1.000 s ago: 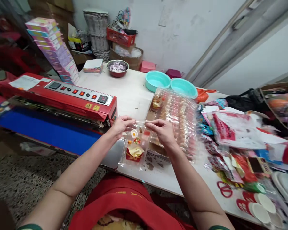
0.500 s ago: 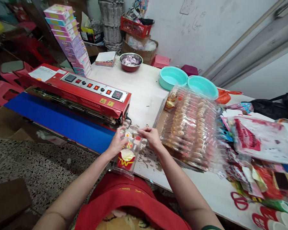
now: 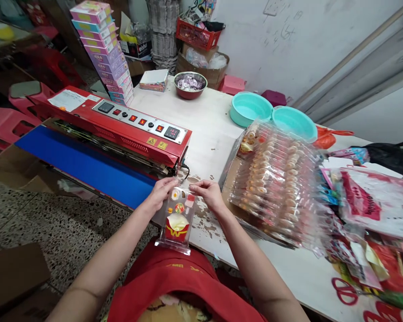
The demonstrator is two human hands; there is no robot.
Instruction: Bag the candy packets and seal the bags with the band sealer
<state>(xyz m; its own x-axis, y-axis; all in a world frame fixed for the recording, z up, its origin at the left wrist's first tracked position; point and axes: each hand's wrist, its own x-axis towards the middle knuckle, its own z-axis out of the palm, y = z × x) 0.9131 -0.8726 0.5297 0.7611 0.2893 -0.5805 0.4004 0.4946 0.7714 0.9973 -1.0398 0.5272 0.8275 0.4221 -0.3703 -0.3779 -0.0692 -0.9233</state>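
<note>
A clear plastic bag (image 3: pixel 177 219) hangs between my two hands at the table's front edge. Inside it show a fries-box piece in red and yellow, a fried-egg piece and several other small food-shaped pieces. My left hand (image 3: pixel 161 192) pinches its upper left corner. At the upper right corner, the thumb and fingers of my right hand (image 3: pixel 206 192) are closed on the plastic. Just beyond my left hand lies the near end of a red sealing machine (image 3: pixel 141 129) with a blue conveyor belt (image 3: pixel 83 165).
Right of my hands, a cardboard box (image 3: pixel 230 172) holds rows of similar filled bags (image 3: pixel 275 179). Behind it stand two turquoise basins (image 3: pixel 250 109). A metal bowl (image 3: pixel 190 85) of small packets is farther back. Red scissors (image 3: pixel 345 290) lie at the right, near piled packaging (image 3: pixel 379 205).
My left hand has shifted from the front of the bag to its upper left corner. The bag now faces me more squarely, with its pieces less covered.
</note>
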